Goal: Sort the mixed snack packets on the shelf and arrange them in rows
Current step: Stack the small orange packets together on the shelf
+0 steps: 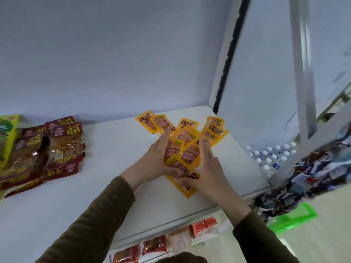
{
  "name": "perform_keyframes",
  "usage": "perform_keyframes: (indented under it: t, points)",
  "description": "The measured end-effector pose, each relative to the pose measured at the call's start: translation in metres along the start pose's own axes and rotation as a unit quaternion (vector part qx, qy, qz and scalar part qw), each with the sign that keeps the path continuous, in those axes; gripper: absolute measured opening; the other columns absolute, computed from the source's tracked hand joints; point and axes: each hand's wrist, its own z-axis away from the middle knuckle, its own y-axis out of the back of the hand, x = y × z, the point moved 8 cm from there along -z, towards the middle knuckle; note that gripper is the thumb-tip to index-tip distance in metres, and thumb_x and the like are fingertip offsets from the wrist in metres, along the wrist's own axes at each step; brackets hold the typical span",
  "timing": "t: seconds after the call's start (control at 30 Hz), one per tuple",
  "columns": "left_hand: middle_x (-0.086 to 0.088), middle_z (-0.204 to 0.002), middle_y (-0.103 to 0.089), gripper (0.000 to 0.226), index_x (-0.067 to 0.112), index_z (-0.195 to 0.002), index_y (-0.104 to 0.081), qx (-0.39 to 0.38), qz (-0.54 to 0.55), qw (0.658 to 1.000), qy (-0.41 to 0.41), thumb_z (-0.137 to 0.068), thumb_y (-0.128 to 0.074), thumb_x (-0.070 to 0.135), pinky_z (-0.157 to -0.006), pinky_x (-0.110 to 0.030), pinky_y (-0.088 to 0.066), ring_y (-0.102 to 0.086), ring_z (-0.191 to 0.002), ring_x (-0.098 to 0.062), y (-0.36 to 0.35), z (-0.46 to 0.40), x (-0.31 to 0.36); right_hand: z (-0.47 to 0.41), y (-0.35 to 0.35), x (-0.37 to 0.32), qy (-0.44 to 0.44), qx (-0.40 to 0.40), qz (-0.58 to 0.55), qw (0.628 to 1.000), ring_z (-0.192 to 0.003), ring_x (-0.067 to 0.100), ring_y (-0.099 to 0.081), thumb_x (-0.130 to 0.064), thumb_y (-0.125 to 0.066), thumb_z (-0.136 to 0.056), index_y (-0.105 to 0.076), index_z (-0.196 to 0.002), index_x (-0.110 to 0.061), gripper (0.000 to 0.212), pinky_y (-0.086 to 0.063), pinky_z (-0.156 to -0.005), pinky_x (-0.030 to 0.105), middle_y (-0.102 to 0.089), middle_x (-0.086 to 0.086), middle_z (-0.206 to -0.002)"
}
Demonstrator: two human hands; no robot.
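Both-sided: left hand [155, 158], right hand [209, 168] flat, fingers straight, pressing yellow packets [187, 147].

A loose heap of small yellow plastic snack packets [187, 141], each printed with a red-and-orange food picture, lies on the right part of the flat white shelf board [106, 160]. They overlap at mixed angles; several at the back fan outward, and one [185, 186] sticks out toward the front edge. Well apart on the left, dark red foil snack packets [62, 147] with yellow lettering and clear windows lie in overlapping stacks, some turned the other way round. Just beside them at the far left stands a yellow-green packet [8, 137], only partly visible.
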Motion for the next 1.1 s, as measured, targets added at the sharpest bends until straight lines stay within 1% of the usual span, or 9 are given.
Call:
perform_keyframes:
  t: [0.17,0.23,0.33,0.43,0.57,0.63,0.77,0.9,1.1]
  points:
    - [0.0,-0.167,-0.022,0.133,0.04,-0.162,0.01,0.025,0.018,0.999,0.037,-0.075,-0.091,0.037,-0.122,-0.047,-0.025,-0.022,-0.149,-0.024,0.006,-0.008,-0.005,-0.009,-0.004,-0.006,0.038,0.022,-0.071,0.996,-0.157,0.021,0.003,-0.053,-0.083,-0.076,0.022,-0.156,-0.03,0.134,-0.015,-0.124,0.051,0.012,0.002,-0.17]
    - [-0.006,-0.159,-0.034,0.132,0.038,-0.163,0.009,0.034,0.076,0.995,0.053,-0.077,-0.091,0.026,-0.116,-0.05,-0.039,-0.038,-0.143,-0.028,0.008,-0.006,-0.008,-0.01,-0.008,-0.009,0.042,0.029,-0.107,0.993,-0.156,0.021,-0.004,-0.044,-0.083,-0.081,0.019,-0.157,-0.035,0.127,-0.022,-0.122,0.053,0.004,-0.003,-0.17]
    - [0.0,-0.125,-0.063,0.129,0.034,-0.164,0.004,0.069,0.199,0.975,0.074,-0.078,-0.089,0.009,-0.094,-0.039,-0.059,-0.07,-0.108,-0.015,0.011,-0.002,-0.016,-0.014,-0.011,-0.016,0.056,0.045,-0.183,0.981,-0.157,0.018,-0.007,-0.025,-0.083,-0.084,0.015,-0.157,-0.039,0.123,-0.027,-0.121,0.053,0.0,-0.006,-0.17]
    - [0.012,-0.105,-0.074,0.114,0.03,-0.163,-0.014,0.091,0.284,0.95,0.093,-0.079,-0.087,0.004,-0.089,-0.037,-0.061,-0.075,-0.096,-0.012,0.009,0.003,-0.023,-0.017,-0.012,-0.019,0.07,0.074,-0.228,0.968,-0.157,0.012,-0.004,-0.01,-0.079,-0.086,0.014,-0.156,-0.042,0.121,-0.03,-0.122,0.05,0.005,-0.012,-0.169]
    - [-0.006,-0.113,-0.078,0.062,0.014,-0.137,-0.057,0.081,0.397,0.912,0.069,-0.082,-0.082,0.004,-0.08,-0.032,-0.062,-0.075,-0.104,-0.029,0.005,0.011,-0.02,-0.017,-0.013,-0.016,0.064,0.097,-0.325,0.939,-0.148,0.006,-0.034,-0.003,-0.073,-0.09,0.015,-0.152,-0.057,0.12,-0.044,-0.113,0.045,-0.018,-0.015,-0.165]
    - [-0.011,-0.113,-0.078,0.046,0.011,-0.127,-0.066,0.088,0.441,0.891,0.06,-0.083,-0.079,0.01,-0.079,-0.029,-0.061,-0.075,-0.103,-0.032,0.004,0.017,-0.019,-0.018,-0.018,-0.012,0.047,0.086,-0.392,0.915,-0.135,0.006,-0.052,-0.001,-0.071,-0.092,0.01,-0.152,-0.058,0.117,-0.052,-0.106,0.044,-0.039,-0.014,-0.157]
    - [-0.014,-0.117,-0.076,0.041,0.008,-0.127,-0.065,0.105,0.48,0.869,0.053,-0.088,-0.075,0.014,-0.09,-0.04,-0.06,-0.073,-0.107,-0.034,0.001,0.025,-0.017,-0.024,-0.027,-0.009,0.012,0.059,-0.495,0.867,-0.121,0.018,-0.066,0.004,-0.066,-0.093,-0.017,-0.161,-0.03,0.09,-0.057,-0.097,0.041,-0.065,-0.001,-0.136]
    - [-0.012,-0.117,-0.076,0.038,0.008,-0.129,-0.066,0.137,0.49,0.86,0.041,-0.092,-0.071,0.014,-0.083,-0.031,-0.061,-0.074,-0.106,-0.031,0.006,0.031,-0.013,-0.024,-0.025,-0.016,0.016,0.068,-0.493,0.867,-0.11,0.022,-0.071,-0.017,-0.069,-0.094,-0.06,-0.133,-0.029,0.041,-0.059,-0.085,0.034,-0.072,0.002,-0.121]
    - [-0.011,-0.126,-0.073,0.045,0.014,-0.139,-0.056,0.154,0.509,0.847,0.009,-0.096,-0.068,0.016,-0.095,-0.046,-0.059,-0.071,-0.114,-0.033,0.013,0.04,-0.005,-0.025,-0.021,-0.031,0.042,0.057,-0.543,0.837,-0.113,0.028,-0.069,-0.015,-0.064,-0.1,-0.06,-0.133,-0.021,0.034,-0.059,-0.085,0.035,-0.071,0.009,-0.124]
